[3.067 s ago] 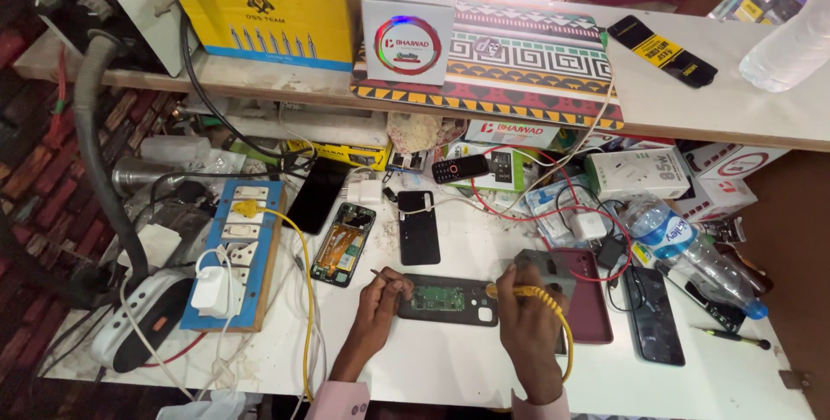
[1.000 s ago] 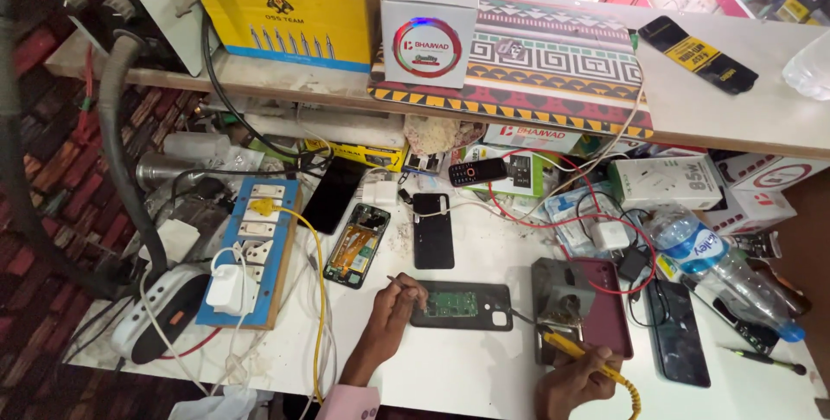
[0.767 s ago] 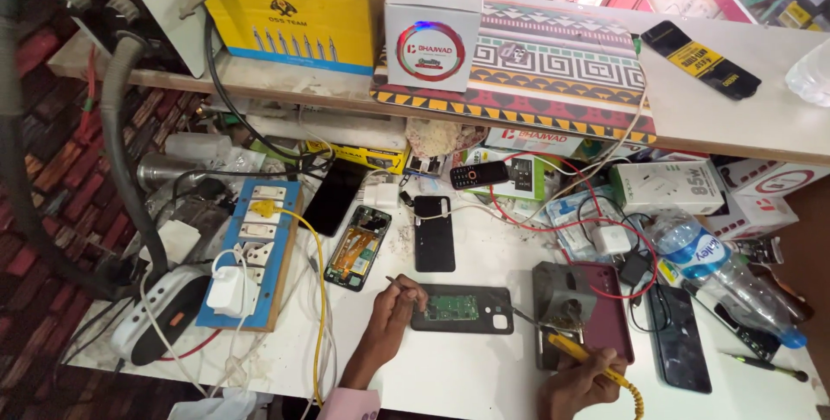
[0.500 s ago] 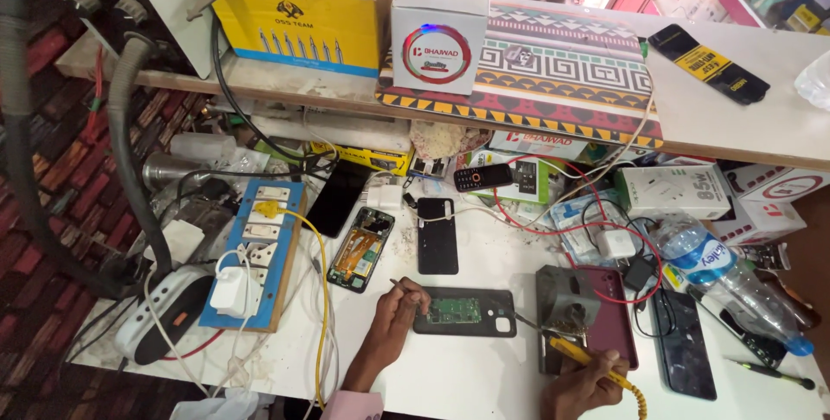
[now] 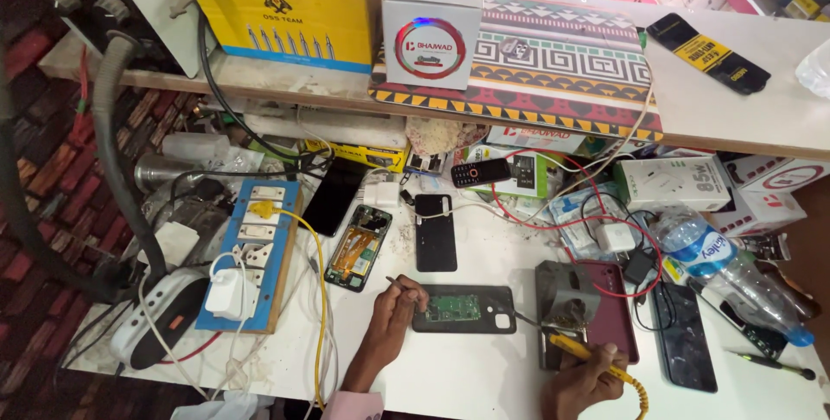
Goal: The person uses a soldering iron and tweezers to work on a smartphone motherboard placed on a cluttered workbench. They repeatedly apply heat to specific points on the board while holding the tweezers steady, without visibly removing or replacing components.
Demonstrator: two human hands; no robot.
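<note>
Opened phone (image 5: pixel 464 309): dark body, back off, green circuit board showing; lies flat on my white surface (image 5: pixel 450 377), long axis running left to right in front of me.
My left hand (image 5: pixel 396 301): at the phone's left end, fingers pinched on a thin metal tool (image 5: pixel 399 282) whose tip reaches toward the board.
My right hand (image 5: pixel 584 381): to the right of the phone and nearer to me, closed round the yellow handle of a soldering iron (image 5: pixel 577 352).
Iron's line: shaft points up and left, its tip near the phone's right end, by the grey stand (image 5: pixel 564 296).
Bearing: the board lies between my two hands, to the right of the left one and to the upper left of the right one.
Nearer hand: the left, touching the phone's edge.
Beside: second opened phone (image 5: pixel 358 248), black phone back (image 5: pixel 435 231), blue socket board (image 5: pixel 252 251).
</note>
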